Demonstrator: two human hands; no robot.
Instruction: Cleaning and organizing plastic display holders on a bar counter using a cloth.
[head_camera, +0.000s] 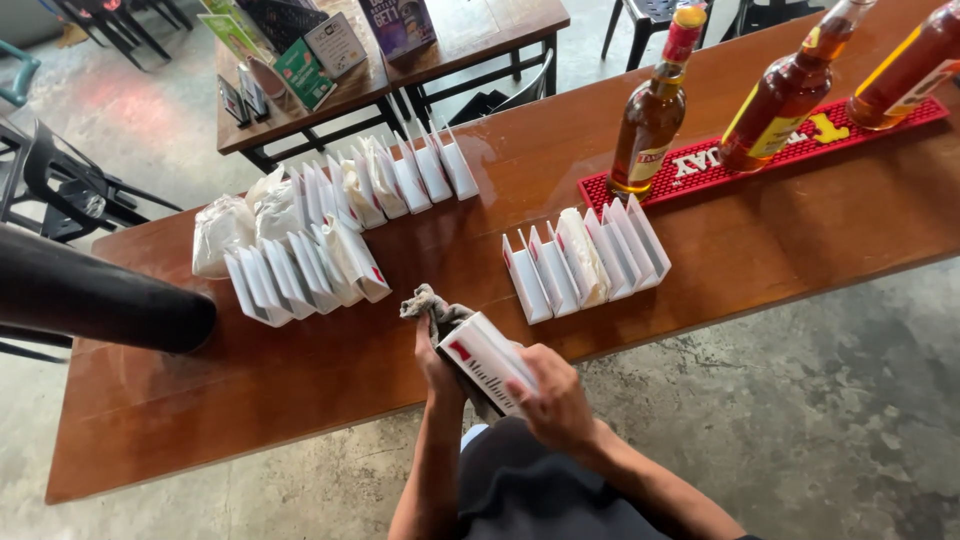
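Observation:
My right hand (556, 405) grips a white and red napkin holder (487, 360) at the near edge of the long wooden table (300, 370). My left hand (437, 352) holds a crumpled grey cloth (428, 304) pressed against the holder's far end. Both hands are close together just over the table's front edge.
A row of white holders (585, 262) stands right of my hands, and two more rows (330, 220) stand to the left with wrapped napkin bundles (222, 232). Three amber bottles (652, 112) stand on a red bar mat (700, 160). A black cylinder (100, 295) juts in at left. Another table (440, 50) with menu cards is behind.

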